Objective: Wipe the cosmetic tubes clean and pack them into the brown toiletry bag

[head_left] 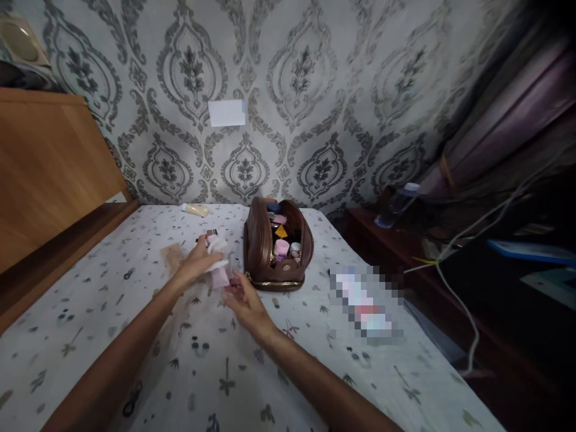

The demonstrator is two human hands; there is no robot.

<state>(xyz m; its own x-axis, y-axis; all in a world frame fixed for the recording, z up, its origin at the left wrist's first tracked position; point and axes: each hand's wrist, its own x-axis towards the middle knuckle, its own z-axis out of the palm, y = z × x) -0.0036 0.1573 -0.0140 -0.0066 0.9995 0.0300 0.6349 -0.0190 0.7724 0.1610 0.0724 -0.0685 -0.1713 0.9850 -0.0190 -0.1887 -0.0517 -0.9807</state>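
Observation:
My left hand [198,261] is closed on a crumpled white tissue [218,245]. Against the tissue, a pale pink tube [220,277] points down; whether the fingers also hold it is hidden. Just beyond that hand a small dark-capped item [211,233] shows. My right hand [248,305] is beside the tube's lower end, fingers curved and apart, with nothing visible gripped. Behind it stands an unzipped brown cosmetic bag [252,246], with a pink-lidded jar [281,247] and other small containers inside. Left of my left hand lies a beige packet [171,257].
A pale yellow tube [195,210] lies on the patterned sheet [216,360] near the wall. At right is a pixelated flat object [365,303]. Beyond the sheet's right edge are a clear bottle [396,205] and a white cable [472,327]. A wooden panel [49,174] borders the left.

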